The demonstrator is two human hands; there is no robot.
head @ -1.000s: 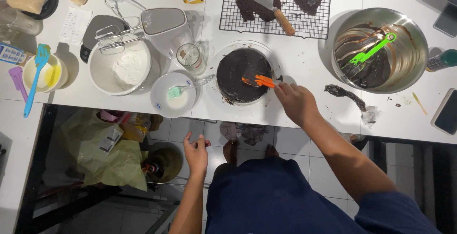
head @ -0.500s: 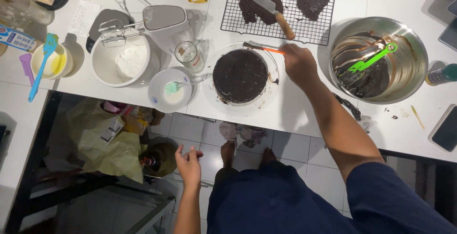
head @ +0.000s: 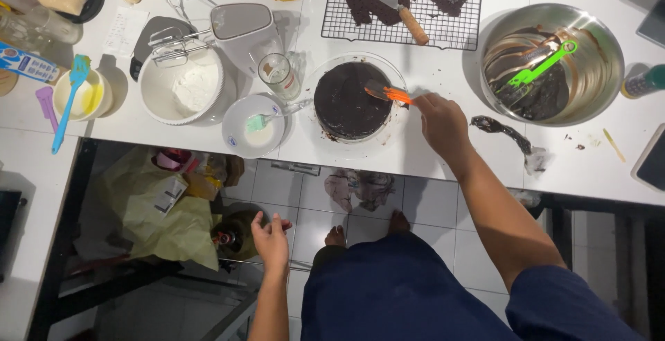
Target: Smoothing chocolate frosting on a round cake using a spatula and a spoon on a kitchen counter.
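Far centre: black wire cooling rack (head: 443,32) bearing two dark cake pieces and a wooden-handled knife (head: 396,6). Right: large steel mixing bowl (head: 604,36) holding a green spatula (head: 540,69). Left: white bowl of cream (head: 181,86), grey hand mixer (head: 228,29), small white dish (head: 253,129), clear drinking glass (head: 279,75).
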